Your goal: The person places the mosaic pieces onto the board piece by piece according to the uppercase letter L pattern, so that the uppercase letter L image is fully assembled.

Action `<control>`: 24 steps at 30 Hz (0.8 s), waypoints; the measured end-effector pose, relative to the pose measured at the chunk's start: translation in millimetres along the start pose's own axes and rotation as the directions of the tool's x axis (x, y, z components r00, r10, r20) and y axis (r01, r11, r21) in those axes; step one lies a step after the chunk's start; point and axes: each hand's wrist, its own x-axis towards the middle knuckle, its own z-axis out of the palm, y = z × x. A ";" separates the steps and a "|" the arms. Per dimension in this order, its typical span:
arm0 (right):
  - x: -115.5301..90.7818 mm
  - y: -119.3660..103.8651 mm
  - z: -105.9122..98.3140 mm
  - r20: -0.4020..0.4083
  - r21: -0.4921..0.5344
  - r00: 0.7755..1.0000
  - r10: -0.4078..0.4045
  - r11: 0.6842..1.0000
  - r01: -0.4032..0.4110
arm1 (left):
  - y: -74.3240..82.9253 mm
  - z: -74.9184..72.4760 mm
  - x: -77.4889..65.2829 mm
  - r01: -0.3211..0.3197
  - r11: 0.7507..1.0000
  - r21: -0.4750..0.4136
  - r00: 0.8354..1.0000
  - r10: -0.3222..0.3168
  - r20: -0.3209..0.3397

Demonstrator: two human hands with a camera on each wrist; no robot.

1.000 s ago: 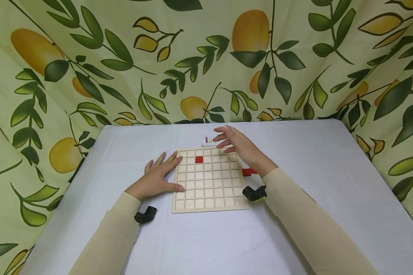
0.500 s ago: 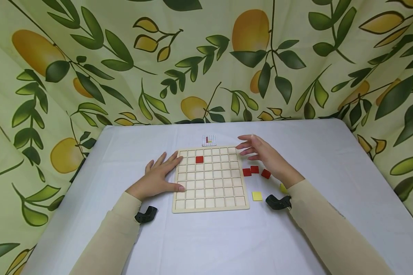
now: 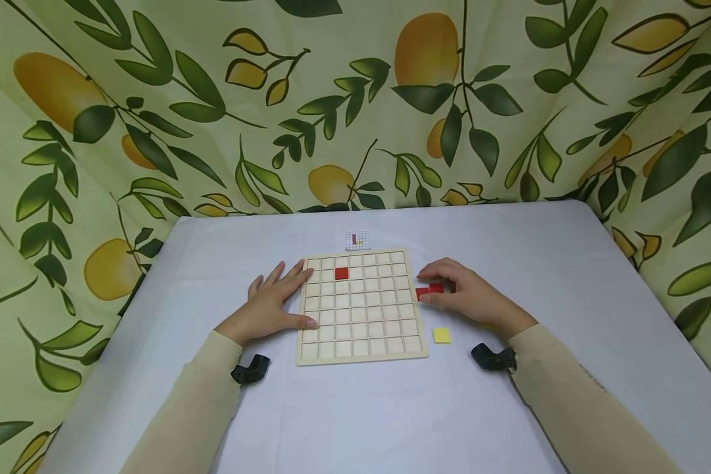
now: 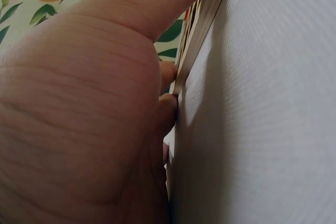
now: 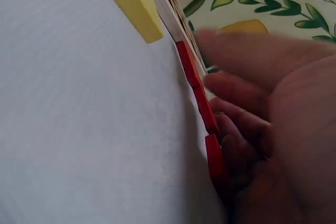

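Observation:
A wooden grid board (image 3: 361, 329) lies on the table, with one red tile (image 3: 341, 273) in a cell of its second row from the back. Along the board's left edge my left hand (image 3: 269, 306) is spread, thumb and fingertips resting on the rim; the left wrist view shows its palm beside the board's side (image 4: 202, 24). Off the right edge, my right hand (image 3: 468, 293) hovers at the loose red tiles (image 3: 436, 288), thumb and index finger apart with nothing between them. In the right wrist view three red tiles (image 5: 206, 111) lie in a row beside that hand.
Behind the board lies a small printed grid card (image 3: 358, 241) with red and yellow marks. A yellow tile (image 3: 441, 336) lies to the board's right, nearer the front. A leaf-and-fruit patterned curtain (image 3: 332, 131) borders the table's back and sides.
My right hand has moved from over the board's back right corner out to the right and down to the loose red tiles. The left hand has stayed on the board's edge.

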 end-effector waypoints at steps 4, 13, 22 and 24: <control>0.6 1.6 5.1 -0.002 -0.080 0.999 -0.046 0.996 0.045 | -1.3 -1.3 -1.0 0.002 1.000 -0.001 1.000 -0.002 -0.001; -0.2 -3.2 9.8 -0.075 -0.109 0.996 -0.041 0.994 0.032 | -2.2 -1.4 -0.4 0.001 1.000 -0.001 1.000 -0.001 -0.001; -1.9 -11.8 10.8 -0.179 -0.055 0.983 0.045 0.997 -0.056 | -1.6 -1.8 -0.4 -0.008 1.000 -0.002 1.000 0.008 0.001; -1.8 -14.3 10.8 -0.185 -0.040 0.981 0.065 0.997 -0.073 | -1.7 -1.8 -0.4 -0.007 1.000 0.001 1.000 0.007 -0.001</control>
